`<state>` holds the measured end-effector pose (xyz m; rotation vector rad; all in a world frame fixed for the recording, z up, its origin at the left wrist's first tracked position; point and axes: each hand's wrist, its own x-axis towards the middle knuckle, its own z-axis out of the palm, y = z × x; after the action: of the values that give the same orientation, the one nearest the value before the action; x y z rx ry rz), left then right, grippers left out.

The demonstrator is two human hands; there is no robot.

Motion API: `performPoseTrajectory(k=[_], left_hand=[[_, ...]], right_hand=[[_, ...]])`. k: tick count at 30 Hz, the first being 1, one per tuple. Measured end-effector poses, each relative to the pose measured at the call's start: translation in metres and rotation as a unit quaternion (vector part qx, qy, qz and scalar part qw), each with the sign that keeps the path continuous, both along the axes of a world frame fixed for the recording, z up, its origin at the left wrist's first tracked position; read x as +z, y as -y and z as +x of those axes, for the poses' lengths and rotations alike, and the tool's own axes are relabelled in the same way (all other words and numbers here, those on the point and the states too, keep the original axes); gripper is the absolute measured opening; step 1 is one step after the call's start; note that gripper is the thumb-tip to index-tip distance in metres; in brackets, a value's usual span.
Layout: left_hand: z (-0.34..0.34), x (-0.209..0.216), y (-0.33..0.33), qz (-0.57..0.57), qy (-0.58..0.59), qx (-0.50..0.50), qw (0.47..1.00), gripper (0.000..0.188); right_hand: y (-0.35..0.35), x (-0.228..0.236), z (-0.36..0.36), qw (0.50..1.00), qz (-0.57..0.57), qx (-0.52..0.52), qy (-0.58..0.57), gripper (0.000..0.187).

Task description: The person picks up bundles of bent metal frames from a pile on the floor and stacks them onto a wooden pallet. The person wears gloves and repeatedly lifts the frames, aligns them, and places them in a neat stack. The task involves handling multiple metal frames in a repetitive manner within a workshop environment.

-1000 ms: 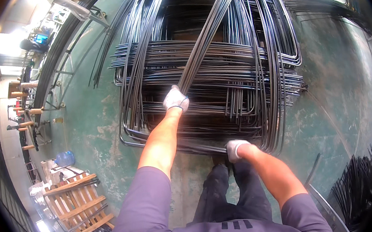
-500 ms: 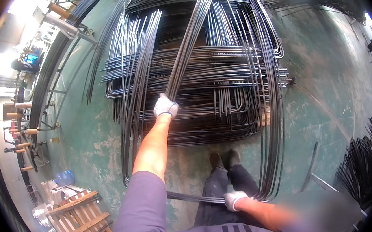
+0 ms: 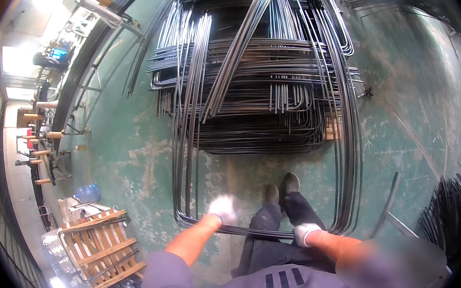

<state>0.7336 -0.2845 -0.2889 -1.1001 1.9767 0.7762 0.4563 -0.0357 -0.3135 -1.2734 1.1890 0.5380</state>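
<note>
A large bundle of bent steel rods [image 3: 187,148], shaped as a long rounded rectangle, reaches from a big stack of similar dark rod frames [image 3: 269,85] back to my legs. My left hand [image 3: 222,209], in a white glove, grips the bundle's near cross bar close to its left corner. My right hand [image 3: 306,233], also gloved, grips the same bar further right, near my thigh. My shoes [image 3: 281,189] stand inside the loop on the green floor.
A wooden pallet [image 3: 100,248] lies at the lower left, with a blue water bottle [image 3: 88,192] beside it. Racks with wooden-handled pegs [image 3: 40,136] line the left wall. Loose dark rods [image 3: 455,206] and a metal bar [image 3: 389,201] lie at the right.
My left hand came down from the stack to the near bar by my legs. The rod bundle has been pulled toward me, away from the stack. The view has pulled back.
</note>
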Motion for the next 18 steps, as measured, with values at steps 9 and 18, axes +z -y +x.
performPoseTrajectory(k=[9,18], left_hand=[[0.045,0.074,-0.185,0.174,0.004,-0.121,0.977,0.065],[0.120,0.130,-0.338,0.151,-0.046,-0.172,0.972,0.042]], right_hand=[[-0.110,0.057,0.047,0.996,-0.072,0.029,-0.040,0.037],[-0.264,0.165,0.118,0.991,-0.110,-0.027,-0.068,0.035]])
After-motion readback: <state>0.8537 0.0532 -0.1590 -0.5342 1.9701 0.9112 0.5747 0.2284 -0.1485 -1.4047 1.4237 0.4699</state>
